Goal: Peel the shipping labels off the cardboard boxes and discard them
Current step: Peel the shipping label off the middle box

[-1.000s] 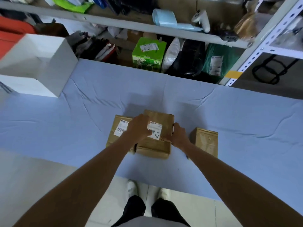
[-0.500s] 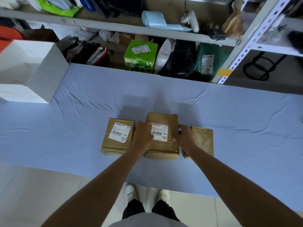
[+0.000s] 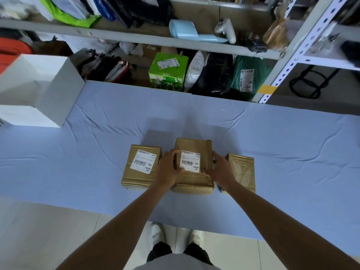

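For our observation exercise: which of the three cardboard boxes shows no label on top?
The right box; the left box and middle box are both labelled.

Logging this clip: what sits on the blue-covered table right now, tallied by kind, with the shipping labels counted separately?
Cardboard boxes: 3, namely the left box, the middle box and the right box
Shipping labels in view: 2, the left label and the middle label
White box: 1
Total: 6
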`<state>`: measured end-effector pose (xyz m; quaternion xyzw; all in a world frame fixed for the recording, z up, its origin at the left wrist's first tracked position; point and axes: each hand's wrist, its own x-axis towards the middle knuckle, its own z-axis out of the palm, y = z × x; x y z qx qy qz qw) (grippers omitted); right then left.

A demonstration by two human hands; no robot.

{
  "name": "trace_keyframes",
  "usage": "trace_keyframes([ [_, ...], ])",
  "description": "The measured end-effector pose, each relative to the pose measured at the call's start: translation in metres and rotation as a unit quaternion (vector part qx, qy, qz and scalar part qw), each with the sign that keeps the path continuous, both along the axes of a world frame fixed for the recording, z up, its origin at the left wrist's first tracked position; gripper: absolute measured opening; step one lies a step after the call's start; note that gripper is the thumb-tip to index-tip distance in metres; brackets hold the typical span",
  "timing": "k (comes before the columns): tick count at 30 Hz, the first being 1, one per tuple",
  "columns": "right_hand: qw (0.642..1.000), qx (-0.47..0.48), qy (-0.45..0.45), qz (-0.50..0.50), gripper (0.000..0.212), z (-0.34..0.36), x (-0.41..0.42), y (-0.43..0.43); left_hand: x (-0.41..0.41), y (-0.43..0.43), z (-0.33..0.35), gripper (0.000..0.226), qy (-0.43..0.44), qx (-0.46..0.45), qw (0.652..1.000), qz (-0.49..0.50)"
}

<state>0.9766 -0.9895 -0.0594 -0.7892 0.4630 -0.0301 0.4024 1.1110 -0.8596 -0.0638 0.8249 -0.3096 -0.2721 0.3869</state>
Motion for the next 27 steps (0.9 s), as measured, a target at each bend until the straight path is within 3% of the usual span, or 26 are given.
trace_keyframes([
  [4, 0.999, 0.043, -0.003, 0.023, 0.091, 0.002, -0.008, 0.000, -0.002, -0.002, -0.001, 0.061, -0.004, -0.003, 1.000, 0.009],
  [8, 0.998, 0.058, -0.028, 0.015, 0.097, 0.006, -0.006, 0.000, -0.003, -0.005, 0.005, 0.060, -0.030, 0.015, 0.999, -0.014],
  [27, 0.999, 0.018, -0.021, 0.025, 0.104, -0.004, -0.003, 0.001, -0.002, -0.009, 0.011, 0.064, -0.053, 0.060, 0.996, -0.025],
])
